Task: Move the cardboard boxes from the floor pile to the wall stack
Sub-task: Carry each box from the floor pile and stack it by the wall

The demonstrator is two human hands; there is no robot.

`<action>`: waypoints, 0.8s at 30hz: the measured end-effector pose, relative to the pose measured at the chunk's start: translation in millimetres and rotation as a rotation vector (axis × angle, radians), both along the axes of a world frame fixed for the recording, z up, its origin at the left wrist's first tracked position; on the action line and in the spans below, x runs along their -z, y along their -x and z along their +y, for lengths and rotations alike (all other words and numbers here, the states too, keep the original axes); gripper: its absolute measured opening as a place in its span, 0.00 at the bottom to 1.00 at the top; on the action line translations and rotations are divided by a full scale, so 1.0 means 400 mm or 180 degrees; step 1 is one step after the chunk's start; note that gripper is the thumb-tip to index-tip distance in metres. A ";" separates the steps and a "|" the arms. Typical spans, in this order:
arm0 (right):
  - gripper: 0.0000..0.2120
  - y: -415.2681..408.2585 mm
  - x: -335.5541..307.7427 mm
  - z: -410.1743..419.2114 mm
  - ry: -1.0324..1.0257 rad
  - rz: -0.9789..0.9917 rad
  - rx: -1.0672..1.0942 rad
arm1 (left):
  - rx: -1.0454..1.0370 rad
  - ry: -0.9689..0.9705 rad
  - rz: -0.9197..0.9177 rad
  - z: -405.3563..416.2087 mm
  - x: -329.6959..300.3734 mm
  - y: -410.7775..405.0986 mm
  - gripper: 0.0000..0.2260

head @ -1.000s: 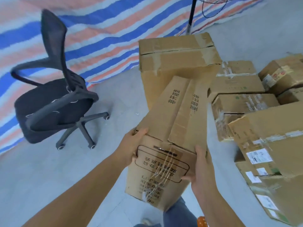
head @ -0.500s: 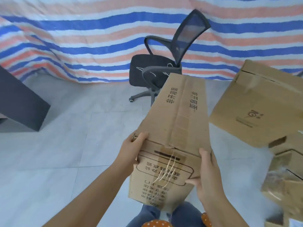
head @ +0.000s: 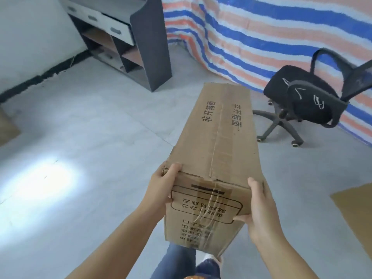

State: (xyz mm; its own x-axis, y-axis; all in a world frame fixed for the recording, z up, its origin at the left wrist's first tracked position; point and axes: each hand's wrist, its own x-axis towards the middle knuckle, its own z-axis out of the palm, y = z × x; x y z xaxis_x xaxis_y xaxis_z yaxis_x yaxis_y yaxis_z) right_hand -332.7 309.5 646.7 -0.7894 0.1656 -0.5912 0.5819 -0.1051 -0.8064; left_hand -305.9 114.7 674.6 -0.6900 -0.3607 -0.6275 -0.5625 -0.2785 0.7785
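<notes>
Jeans-clad legs [head: 177, 260] at bottom centre, one shoe [head: 209, 258] showing beneath the box; both hands hold a long cardboard box [head: 219, 150] off the floor at centre frame, long axis running away from the camera, far end higher in frame; left hand [head: 161, 188] grips the near left top corner, thumb curled over the top edge; right hand [head: 259, 210] grips the near right edge, thumb on the printed end face, fingers hidden behind the side; near end face has printed text and loose tape strands; top face has printed characters either side of a centre seam; grey tiled floor [head: 90, 158] all around, bright glare patch at left; flat cardboard piece [head: 354, 206] at right edge; bit of another cardboard box [head: 6, 129] at left edge; black office chair [head: 308, 101] at right, beyond the box; dark grey shelving unit [head: 128, 37] with white drawers at upper left, against a white wall [head: 30, 33]; striped tarp [head: 261, 33] in blue, orange and white across upper right, behind the chair.
</notes>
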 end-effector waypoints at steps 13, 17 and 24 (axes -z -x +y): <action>0.08 -0.192 0.003 -0.530 0.0164 0.0007 -0.1267 | -0.1273 0.0090 0.0030 -0.465 -0.024 -0.383 0.06; 0.09 -0.269 0.003 -0.769 0.0234 0.0023 -0.1495 | -0.1444 0.0182 -0.0040 -0.694 -0.022 -0.472 0.08; 0.10 -0.326 -0.014 -1.120 0.0292 -0.0092 -0.1748 | -0.1734 0.0432 -0.0118 -1.028 -0.053 -0.556 0.07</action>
